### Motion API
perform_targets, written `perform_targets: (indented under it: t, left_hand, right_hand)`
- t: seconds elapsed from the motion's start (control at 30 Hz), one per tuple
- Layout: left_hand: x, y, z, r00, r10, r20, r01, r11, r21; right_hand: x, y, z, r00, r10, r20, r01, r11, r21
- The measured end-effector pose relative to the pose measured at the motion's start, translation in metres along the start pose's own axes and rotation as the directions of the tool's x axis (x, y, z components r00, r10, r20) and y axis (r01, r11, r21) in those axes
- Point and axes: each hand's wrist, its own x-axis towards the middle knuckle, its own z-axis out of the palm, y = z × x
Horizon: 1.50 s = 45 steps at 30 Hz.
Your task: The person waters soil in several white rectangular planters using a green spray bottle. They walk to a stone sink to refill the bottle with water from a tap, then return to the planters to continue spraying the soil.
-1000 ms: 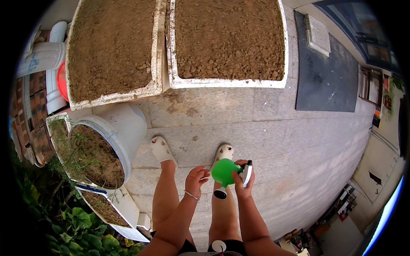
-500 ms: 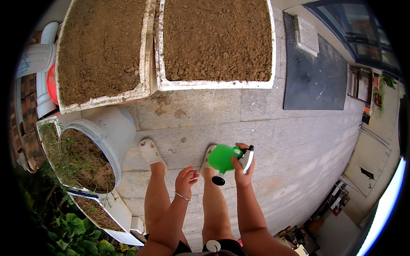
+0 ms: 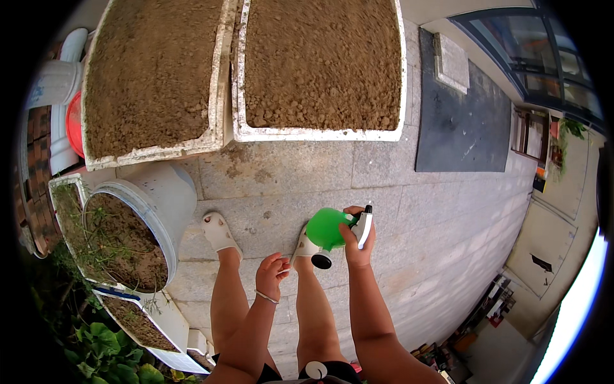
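My right hand (image 3: 357, 246) is wrapped round the neck of a green spray bottle (image 3: 327, 227) just under its white trigger head (image 3: 364, 227). The bottle is tilted, and a short spout with a black round end (image 3: 322, 260) points back toward me. To its left, apart from the bottle, my left hand (image 3: 271, 276) has its fingers curled in. A small pale sliver shows at those fingertips, too small to name. Ahead of both hands lie two white foam planter boxes, a left one (image 3: 153, 155) and a right one (image 3: 320, 135), both filled with loose brown soil.
On the left a white bucket (image 3: 169, 198) of soil and thin plants leans over, beside smaller soil boxes (image 3: 137, 323). A red tub (image 3: 75, 125) stands behind it. A dark mat (image 3: 457, 131) with a pale stone slab (image 3: 451, 63) lies at the far right on the tiled floor (image 3: 384, 198).
The view has shifted slightly, with both hands and the bottle a little farther left and up in the picture. Both grips look the same.
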Motion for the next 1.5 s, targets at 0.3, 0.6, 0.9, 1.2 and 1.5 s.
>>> perform_targets:
  t: [0.3,0.6,0.9,1.2,1.5]
  left_hand:
    - [0.000,-0.001,-0.002,1.000,0.005,0.003,-0.005,1.000,-0.020]
    - [0.000,-0.002,-0.002,1.000,0.002,0.001,-0.002,1.000,-0.026]
    - [-0.001,-0.002,0.000,1.000,0.001,0.005,-0.001,1.000,-0.017]
    - [0.002,-0.004,-0.003,1.000,-0.014,0.006,0.014,0.999,-0.034]
    - [0.001,-0.002,-0.003,1.000,-0.009,0.007,0.009,0.999,-0.041]
  right_hand:
    - [-0.003,0.007,0.003,0.999,-0.026,0.040,0.025,1.000,0.009]
    - [-0.006,0.012,-0.005,0.998,-0.015,0.055,0.016,1.000,-0.004]
    - [0.005,-0.004,0.001,1.000,-0.010,0.022,0.010,1.000,0.010]
    - [0.013,-0.005,0.007,0.998,-0.047,0.036,0.048,0.998,-0.029]
    - [0.017,-0.011,0.019,0.993,-0.059,0.103,0.061,0.998,-0.020]
